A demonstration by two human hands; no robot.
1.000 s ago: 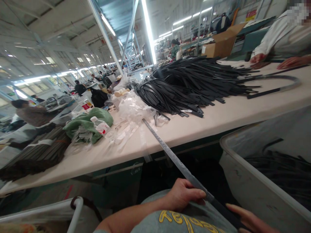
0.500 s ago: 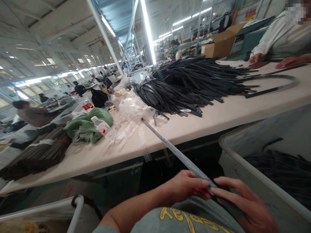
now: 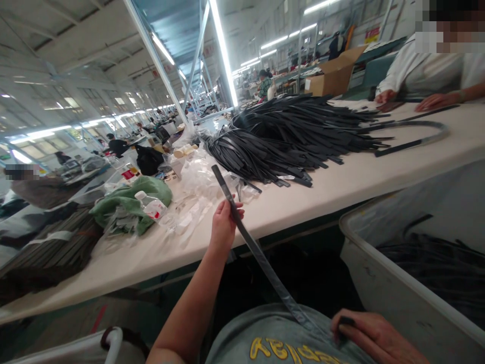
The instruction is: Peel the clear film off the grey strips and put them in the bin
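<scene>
A long dark strap (image 3: 261, 255) with a greyish, film-like sheen runs slantwise in front of my body. Close to its far end, my left hand (image 3: 224, 217) pinches it between thumb and fingers, out over the table's front edge. My right hand (image 3: 373, 331) is closed around the near end beside my shirt, and a short black tip (image 3: 345, 321) pokes out between the fingers. Beyond the left hand lies a large heap of black straps (image 3: 288, 136) on the table, next to crumpled clear plastic (image 3: 199, 174).
The pale table (image 3: 364, 177) spans the view. On it are a plastic bottle (image 3: 151, 206), green cloth (image 3: 131, 199) and a bundle of dark strips (image 3: 53, 247). A bin (image 3: 364, 253) holding straps stands at right. A co-worker's hands (image 3: 435, 101) rest on the far right side.
My left hand has moved away from my right hand, forward and left along the strap, near its far end. The right hand stays low by my body, now with a black tip showing.
</scene>
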